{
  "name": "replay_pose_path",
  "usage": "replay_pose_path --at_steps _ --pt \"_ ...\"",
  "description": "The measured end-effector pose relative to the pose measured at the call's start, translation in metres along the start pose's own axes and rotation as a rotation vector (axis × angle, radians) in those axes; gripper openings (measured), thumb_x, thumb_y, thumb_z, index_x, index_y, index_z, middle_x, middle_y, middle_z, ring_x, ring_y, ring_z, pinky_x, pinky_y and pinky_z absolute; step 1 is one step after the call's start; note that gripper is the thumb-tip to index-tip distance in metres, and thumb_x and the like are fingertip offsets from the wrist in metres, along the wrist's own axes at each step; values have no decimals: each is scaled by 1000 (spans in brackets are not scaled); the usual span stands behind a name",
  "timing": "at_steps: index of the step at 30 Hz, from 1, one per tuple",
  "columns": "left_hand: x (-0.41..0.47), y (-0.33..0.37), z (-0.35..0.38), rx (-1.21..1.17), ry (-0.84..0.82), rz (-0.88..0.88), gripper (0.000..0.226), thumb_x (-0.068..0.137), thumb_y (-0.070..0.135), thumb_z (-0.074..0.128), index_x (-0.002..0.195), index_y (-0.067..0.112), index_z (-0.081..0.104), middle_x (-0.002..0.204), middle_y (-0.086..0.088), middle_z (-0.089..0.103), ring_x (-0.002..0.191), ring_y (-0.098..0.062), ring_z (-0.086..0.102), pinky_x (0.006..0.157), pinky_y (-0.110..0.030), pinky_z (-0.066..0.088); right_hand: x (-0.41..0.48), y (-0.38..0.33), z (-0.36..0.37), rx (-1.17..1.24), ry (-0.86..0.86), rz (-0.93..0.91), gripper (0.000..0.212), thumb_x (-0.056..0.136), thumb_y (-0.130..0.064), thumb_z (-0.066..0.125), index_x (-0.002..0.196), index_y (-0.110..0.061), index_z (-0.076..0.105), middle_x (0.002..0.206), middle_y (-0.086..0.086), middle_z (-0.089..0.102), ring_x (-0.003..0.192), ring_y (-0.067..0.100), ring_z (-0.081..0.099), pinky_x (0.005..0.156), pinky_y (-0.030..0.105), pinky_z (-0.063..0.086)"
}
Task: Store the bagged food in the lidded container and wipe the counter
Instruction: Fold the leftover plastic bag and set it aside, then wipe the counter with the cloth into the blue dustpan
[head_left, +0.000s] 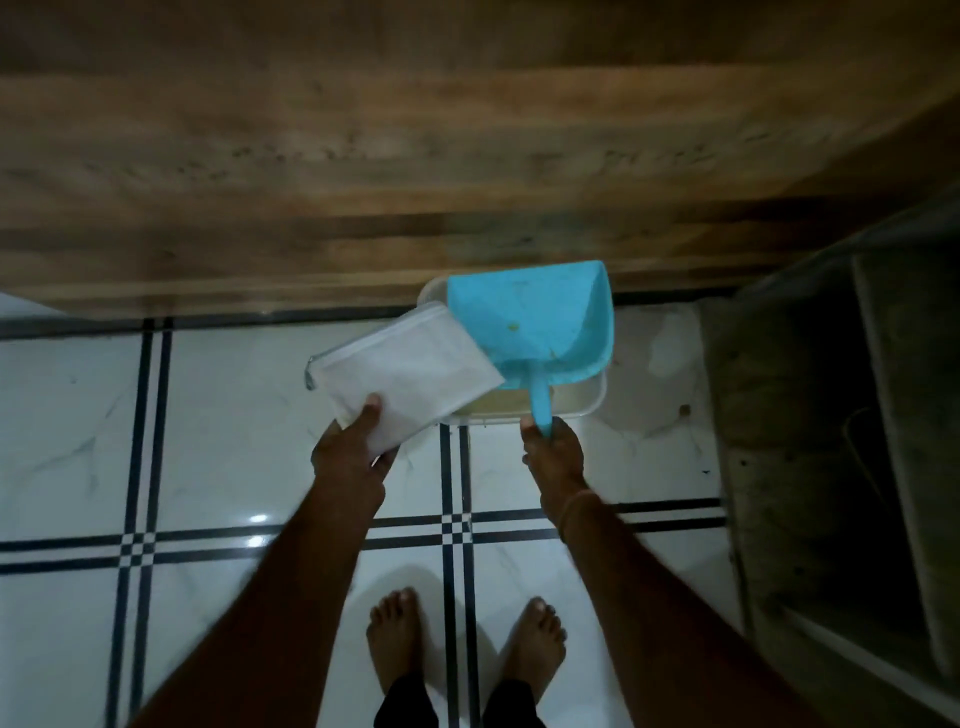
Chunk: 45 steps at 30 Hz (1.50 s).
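Centre frame, our left hand pinches the white zip bag by its near corner, thumb on top, fingers under. Bag looks light, soft, prob. slippery, so we'd grip nearer the zip edge. Right of centre, our right hand is closed round the blue scoop handle, over the white container. Both arms reach fwd & down.
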<state>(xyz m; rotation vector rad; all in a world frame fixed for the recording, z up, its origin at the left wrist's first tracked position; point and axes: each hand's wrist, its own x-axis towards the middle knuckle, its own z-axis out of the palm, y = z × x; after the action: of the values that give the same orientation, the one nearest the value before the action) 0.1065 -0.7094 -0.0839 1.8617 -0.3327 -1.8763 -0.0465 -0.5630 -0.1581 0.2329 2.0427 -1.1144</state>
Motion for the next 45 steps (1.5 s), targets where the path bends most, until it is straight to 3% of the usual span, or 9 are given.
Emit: replay_pose_path --at_steps 4,12,17,20,26,31,36,40,45 --pt "-16 7 26 19 8 -22 50 86 23 82 130 10 62 124 -6 69 113 -25 67 71 -32 61 -43 1 -63 44 220 -70 22 98 -23 66 81 -16 54 70 2 47 65 15 45 60 29 43" --pt "35 -41 117 273 -65 117 23 86 5 79 106 10 69 103 -11 72 87 -27 71 57 -32 61 -73 43 -124 174 272 -43 19 89 -36 71 102 -21 71 96 12 71 94 27 68 87 46 56" --pt "85 -69 124 491 -37 92 37 82 -3 80 115 3 64 89 -12 68 84 -29 68 86 -45 62 -75 61 -126 142 260 -40 18 94 -30 69 104 -15 70 81 9 66 78 22 62 74 37 53" --pt "69 -65 109 594 -7 122 33 81 -3 80 109 6 65 81 -16 67 63 -24 62 69 -34 58 -93 57 -131 140 241 -14 19 97 -25 66 97 -7 67 82 25 60 74 23 55 66 32 48" --pt "-59 -4 94 1084 -56 423 30 83 33 82 106 22 67 101 -1 71 92 -27 69 88 -37 56 -169 -2 -153 124 259 -20 28 94 -41 67 84 -15 69 70 6 64 67 18 57 64 32 49" --pt "-218 43 80 1265 -228 640 41 90 30 75 127 16 64 121 -4 73 111 -26 69 96 -35 52 -276 -70 -196 81 264 -22 23 92 -55 64 89 -32 64 84 -6 69 84 14 68 79 36 58" --pt "-363 83 76 1357 -448 910 48 89 29 76 134 18 63 130 -4 69 121 -25 65 99 -37 49 -394 -120 -253 122 235 -28 27 93 -58 60 97 -31 63 92 -3 67 89 18 64 85 40 55" --pt "-447 87 65 1419 -595 1055 50 90 29 75 137 17 62 133 -7 68 123 -27 63 101 -40 50 -473 -127 -284 350 145 59 28 98 -48 61 103 -21 58 90 6 58 74 15 50 69 34 47" --pt "-522 46 72 1505 -835 1179 56 92 37 72 142 18 57 139 -9 63 128 -29 58 102 -42 46 -523 -96 -314 523 225 110 32 101 -42 58 119 -14 55 93 5 54 71 11 44 61 25 41"
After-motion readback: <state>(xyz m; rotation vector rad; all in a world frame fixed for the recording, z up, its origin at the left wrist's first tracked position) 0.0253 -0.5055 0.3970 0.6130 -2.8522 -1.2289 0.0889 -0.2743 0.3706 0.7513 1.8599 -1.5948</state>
